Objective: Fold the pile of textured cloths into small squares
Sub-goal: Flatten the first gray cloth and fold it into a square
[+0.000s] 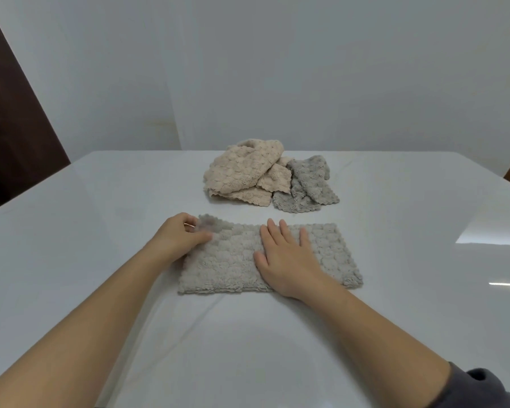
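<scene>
From the head camera, looking down over both forearms onto a white table (95, 260). Front and centre lies the cloth (233, 263), grey and bobbly, spread as a wide rectangle with its long side running left to right. Its edges look doubled, so it seems folded once already, though the layers are hard to separate.

The left hand (178, 237) is at the cloth's far left corner. The thumb and curled fingers pinch that corner, which stands up a little off the table and is blurred. The right hand (286, 257) lies flat on the middle of the cloth, palm down, fingers straight and slightly spread, pointing away from the person. It presses on the cloth and grips nothing.

Beyond the cloth, nearer the far edge and apart from it, sits the pile (256, 178). Its crumpled beige cloths (239, 172) are heaped on the left, with a grey one (306, 184) slumped against their right side.

A dark sleeve (483, 390) shows at the bottom right corner on the right arm. A pale wall (277, 69) stands behind the table, with a dark panel (12, 128) at the left edge
</scene>
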Motion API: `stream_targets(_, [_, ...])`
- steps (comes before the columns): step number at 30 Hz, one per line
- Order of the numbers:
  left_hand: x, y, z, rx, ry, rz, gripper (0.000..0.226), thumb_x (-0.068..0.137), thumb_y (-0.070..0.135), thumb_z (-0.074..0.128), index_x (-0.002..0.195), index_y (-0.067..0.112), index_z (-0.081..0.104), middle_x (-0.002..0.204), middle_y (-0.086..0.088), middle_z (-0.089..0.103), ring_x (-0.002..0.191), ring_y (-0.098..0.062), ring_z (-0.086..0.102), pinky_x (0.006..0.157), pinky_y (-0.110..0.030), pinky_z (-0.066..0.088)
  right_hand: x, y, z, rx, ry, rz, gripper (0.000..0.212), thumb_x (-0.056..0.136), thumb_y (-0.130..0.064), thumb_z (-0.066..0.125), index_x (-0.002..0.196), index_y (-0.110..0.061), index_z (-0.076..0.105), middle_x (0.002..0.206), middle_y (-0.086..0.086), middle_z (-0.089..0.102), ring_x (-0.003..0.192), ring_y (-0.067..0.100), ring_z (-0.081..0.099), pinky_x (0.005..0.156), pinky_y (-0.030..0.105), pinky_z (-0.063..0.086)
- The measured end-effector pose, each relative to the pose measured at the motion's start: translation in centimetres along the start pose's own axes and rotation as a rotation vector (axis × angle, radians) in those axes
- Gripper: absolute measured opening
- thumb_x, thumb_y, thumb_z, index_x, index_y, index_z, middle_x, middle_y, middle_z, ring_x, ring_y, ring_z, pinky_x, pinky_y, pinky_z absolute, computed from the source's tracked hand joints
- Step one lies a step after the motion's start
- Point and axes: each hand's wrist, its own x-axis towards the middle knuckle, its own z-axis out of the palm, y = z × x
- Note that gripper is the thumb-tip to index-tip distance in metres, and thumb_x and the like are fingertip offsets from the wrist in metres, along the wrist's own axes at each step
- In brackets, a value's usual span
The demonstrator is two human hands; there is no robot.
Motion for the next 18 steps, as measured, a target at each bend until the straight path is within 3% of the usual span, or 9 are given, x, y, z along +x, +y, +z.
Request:
stream_targets(2, [-0.5,0.3,-0.7,-0.024,-0.096,-0.074,0.022,0.085,0.025,0.074,0.097,0.014,0.06,0.086,-0.004,0.064,0.071,-0.019,0.06,0.061,-0.026,0.05,0.0,-0.1,0.0,0.001,-0.002,0.002,0.062,0.103,-0.043,0.013,0.156,-0.015,-0.004,0.163,0.003,-0.011,0.149,0.022,-0.015,0.119,0.053,-0.01])
stream_targets(5, [-1.3,0.8,-1.2,0.026,-0.148,-0.148,0.021,0.089,0.023,0.069,0.082,0.008,0.057,0.07,-0.008,0.051,0.054,-0.018,0.046,0.044,-0.02,0.042,-0.1,-0.2,-0.2,0.004,-0.007,0.007,0.062,0.103,-0.042,0.013,0.156,-0.015,-0.005,0.163,0.003,-0.011,0.149,0.023,-0.014,0.119,0.054,-0.009])
stream_targets(10, [-1.2,1.4,-2.8,0.0,-0.081,-0.169,0.021,0.093,0.024,0.062,0.081,0.008,0.057,0.078,-0.008,0.061,0.065,-0.021,0.059,0.06,-0.029,0.052,-0.1,-2.3,0.1,0.028,-0.019,0.001,0.063,0.103,-0.043,0.012,0.156,-0.014,-0.005,0.163,0.005,-0.011,0.149,0.025,-0.015,0.118,0.055,-0.01])
stream_targets(15, [-1.7,2.8,-3.7,-0.011,-0.05,-0.169,0.022,0.092,0.027,0.063,0.089,0.005,0.063,0.084,-0.011,0.063,0.072,-0.024,0.058,0.063,-0.027,0.046,0.6,-3.7,0.4,0.054,-0.011,0.014,0.063,0.103,-0.042,0.014,0.156,-0.012,-0.004,0.163,0.007,-0.01,0.149,0.027,-0.015,0.117,0.055,-0.012])
stream_targets(18, [-2.3,5.1,-2.8,-0.099,-0.052,-0.15,0.02,0.091,0.026,0.063,0.094,0.007,0.064,0.088,-0.013,0.063,0.071,-0.024,0.059,0.059,-0.026,0.047,0.1,-2.8,-1.0,0.415,0.085,-0.043,0.058,0.104,-0.034,0.025,0.154,-0.007,0.011,0.164,0.007,0.006,0.151,0.022,-0.003,0.121,0.045,-0.003])
